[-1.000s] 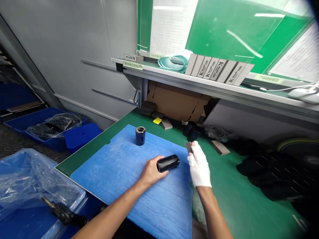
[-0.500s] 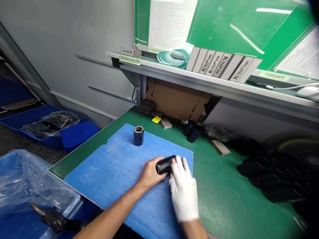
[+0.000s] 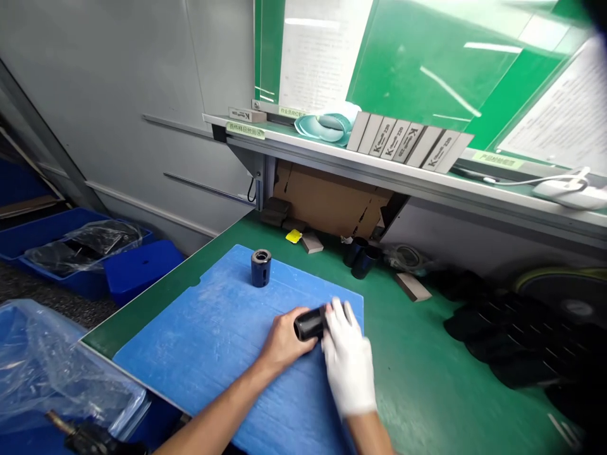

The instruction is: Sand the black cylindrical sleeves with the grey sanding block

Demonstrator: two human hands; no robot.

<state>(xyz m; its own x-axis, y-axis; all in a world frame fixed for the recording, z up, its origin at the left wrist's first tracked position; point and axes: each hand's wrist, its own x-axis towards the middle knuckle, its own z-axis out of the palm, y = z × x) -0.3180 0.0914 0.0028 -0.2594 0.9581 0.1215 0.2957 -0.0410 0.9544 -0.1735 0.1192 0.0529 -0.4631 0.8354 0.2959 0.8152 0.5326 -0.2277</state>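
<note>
My left hand (image 3: 288,340), bare, is closed around the near end of a black hollow cylinder (image 3: 309,325), held tilted above the blue mat (image 3: 208,328). My right hand (image 3: 348,360), in a white glove, lies over the cylinder's far end with its fingers pressed against it. Those fingers are slightly blurred, and whether anything sits between them and the cylinder is hidden. Farther back on the mat a second dark cylinder (image 3: 260,268) stands upright, with a hole in its top and a slot in its side.
Two dark cylinders (image 3: 364,263), a grey block (image 3: 413,287) and a yellow scrap (image 3: 293,236) lie on the green table (image 3: 403,392). Many black parts (image 3: 512,335) crowd the right. Grey blocks marked 220 (image 3: 408,142) line the shelf (image 3: 303,148). Blue bins (image 3: 90,278) stand at left.
The camera view has shifted slightly, so the shelf appears lower. Both hands stay on the cylinder, which has tipped a little; the glove has moved only slightly.
</note>
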